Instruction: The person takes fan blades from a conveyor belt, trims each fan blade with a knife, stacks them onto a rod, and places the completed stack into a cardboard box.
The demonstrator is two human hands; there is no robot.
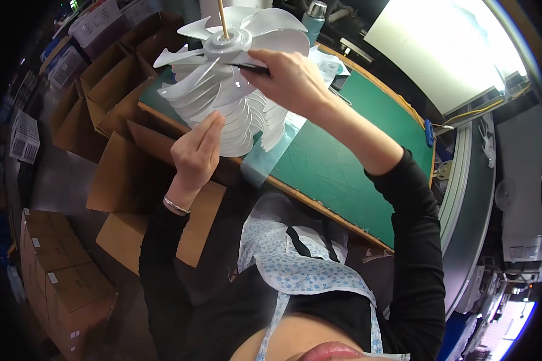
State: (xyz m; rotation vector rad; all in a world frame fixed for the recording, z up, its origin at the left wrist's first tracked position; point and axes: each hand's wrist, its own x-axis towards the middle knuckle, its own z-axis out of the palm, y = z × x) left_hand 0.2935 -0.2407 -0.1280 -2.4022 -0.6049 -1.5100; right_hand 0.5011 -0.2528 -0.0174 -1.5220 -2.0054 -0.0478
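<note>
A tall stack of white plastic fan blades [238,123] is threaded on a thin wooden rod [223,21] at the table's far left corner. The topmost fan's hub [227,42] faces up, its blades spreading around the rod. My right hand [289,78] is closed around a slim black-handled tool [254,68]; its thin tip points left, just below the hub, and its exact kind is unclear. Lower on the near side, my left hand [197,149] has its fingers pinched together at a fan blade's edge. The fingertips partly cover that edge.
The stack stands on a green-topped table [343,162] with a wooden edge. Clear plastic film [271,156] hangs over its near side. Open cardboard boxes [129,171] stand left; closed cartons [63,271] sit lower left. A blue-green flask [314,21] is behind the stack.
</note>
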